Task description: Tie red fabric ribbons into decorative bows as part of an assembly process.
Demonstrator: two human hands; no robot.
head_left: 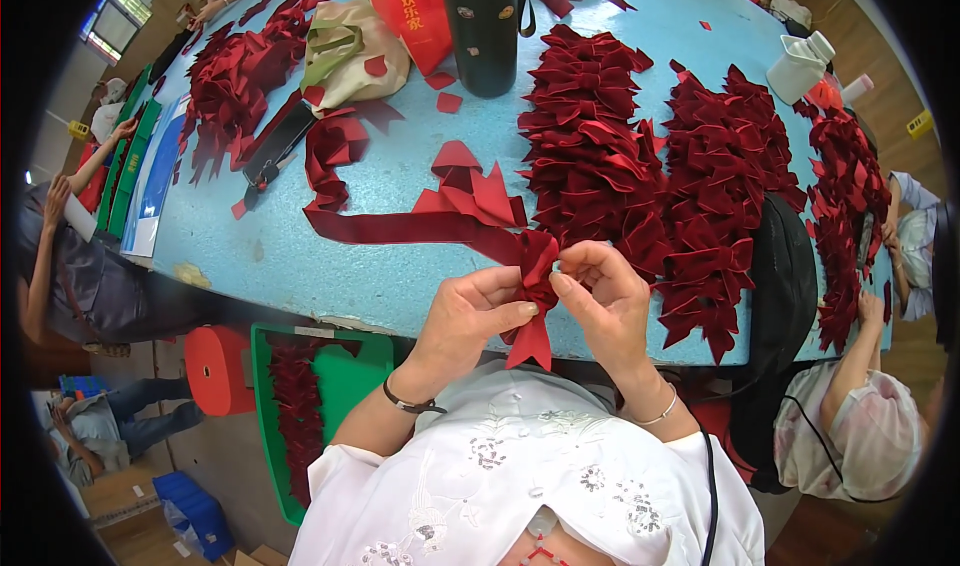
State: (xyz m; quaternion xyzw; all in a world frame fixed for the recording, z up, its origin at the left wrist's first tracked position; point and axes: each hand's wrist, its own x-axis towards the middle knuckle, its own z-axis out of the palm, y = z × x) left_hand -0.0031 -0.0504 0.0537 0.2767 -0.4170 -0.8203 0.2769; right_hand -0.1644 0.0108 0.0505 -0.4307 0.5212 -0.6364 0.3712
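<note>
My left hand (468, 311) pinches a dark red ribbon bow (539, 278) at the table's near edge, thumb across its front. On its right side my right hand (608, 306) is closed in a thumb-and-finger pinch. Something small and pale shows at those fingertips, too small to name. A long ribbon strip (400, 228) runs from the bow to the left and curls up on the table. Just behind the bow lie several loose ribbon pieces (468, 194). A thick stack of finished red bows (590, 136) stands beyond my right hand.
More bow rows (705, 186) lie to the right, beside a black bag (785, 276). A dark tumbler (482, 36), a red paper bag (405, 11) and a cream cloth bag (360, 51) stand far. Below left is a green crate (350, 376). Co-workers sit around the blue table (230, 256).
</note>
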